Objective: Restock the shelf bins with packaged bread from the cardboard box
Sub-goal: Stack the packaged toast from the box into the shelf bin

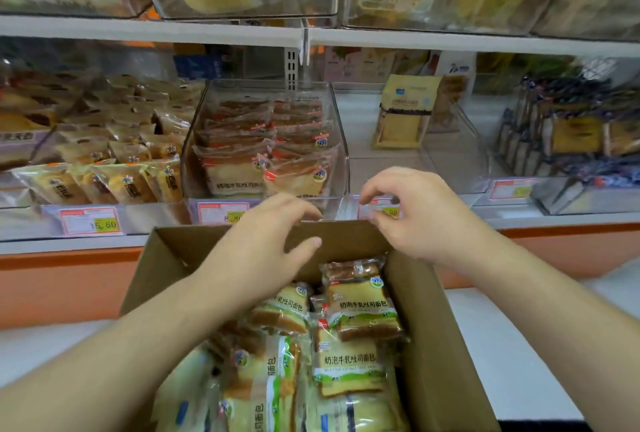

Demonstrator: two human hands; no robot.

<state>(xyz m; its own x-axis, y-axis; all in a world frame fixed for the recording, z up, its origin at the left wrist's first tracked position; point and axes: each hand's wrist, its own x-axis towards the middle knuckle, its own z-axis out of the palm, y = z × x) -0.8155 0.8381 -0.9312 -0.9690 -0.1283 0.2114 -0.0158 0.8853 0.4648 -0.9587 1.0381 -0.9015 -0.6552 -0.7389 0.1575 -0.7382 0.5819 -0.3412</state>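
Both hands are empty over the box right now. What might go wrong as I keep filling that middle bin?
1. The clear middle bin already looks nearly full of bread packs, so added ones may slide over its low front edge.
2. The cardboard box sits close under the shelf lip, and the left hand and right hand hover at its far wall; a nudge might shift it.
3. The loose packs in the box overlap, so lifting one could drag another.

My one head camera looks forward and down, close over the cardboard box (433, 327) at the frame's bottom, shelf bins (266, 140) above.
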